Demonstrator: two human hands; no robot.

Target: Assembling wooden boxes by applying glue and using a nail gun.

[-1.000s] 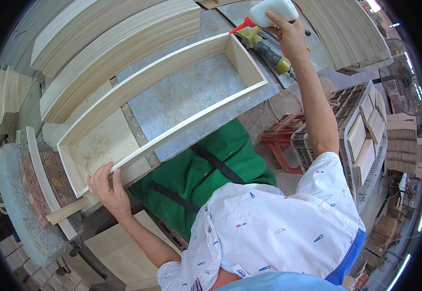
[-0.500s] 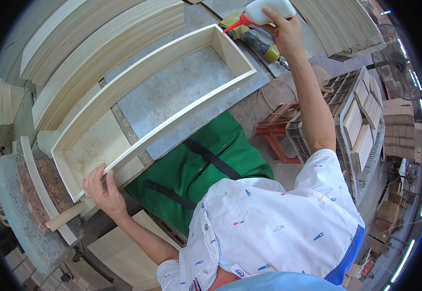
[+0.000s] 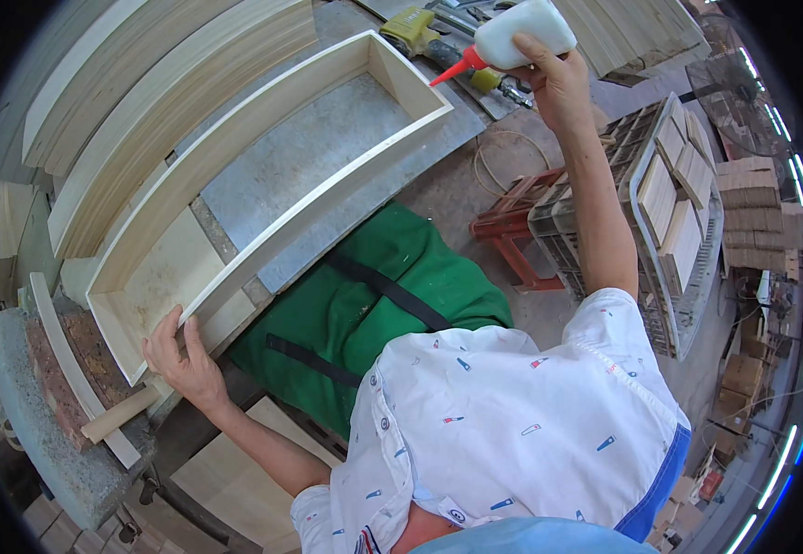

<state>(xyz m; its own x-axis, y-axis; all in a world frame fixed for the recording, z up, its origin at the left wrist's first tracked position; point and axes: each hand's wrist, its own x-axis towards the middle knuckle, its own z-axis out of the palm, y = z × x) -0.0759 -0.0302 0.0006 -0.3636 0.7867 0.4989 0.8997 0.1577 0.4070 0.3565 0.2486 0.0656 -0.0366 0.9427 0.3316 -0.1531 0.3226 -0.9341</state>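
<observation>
**Two hands at a pale wooden frame**

Two bare hands work at one long, open wooden frame [image 3: 263, 175], which lies on a grey metal bench top [image 3: 300, 157] and serves as the landmark for everything else. Left of the frame's near corner, a curved wooden strip [image 3: 69, 365] rests on a rough stone block [image 3: 36, 406]. Beyond the frame's far long side, stacked pale boards [image 3: 161, 83] run alongside it. At the near left corner of the frame, the left hand [image 3: 180, 355] presses on the rim, fingers spread and thumb laid along the near rail; it steadies the wood and grips nothing else. Just below the frame's near rail hangs a green apron [image 3: 364, 305] with black straps, worn over a white patterned shirt [image 3: 512, 425]. Past the frame's right end, a yellow power tool [image 3: 415, 28] lies on the bench. Above and to the right of that end, the right hand [image 3: 558, 78] is closed around a white glue bottle [image 3: 521, 23], raised clear of the wood, its red nozzle [image 3: 452, 69] pointing down and left toward the frame's right corner. Farther right of the frame, a wire crate [image 3: 674, 203] of small wooden blocks sits beside a red stool [image 3: 512, 231].
</observation>
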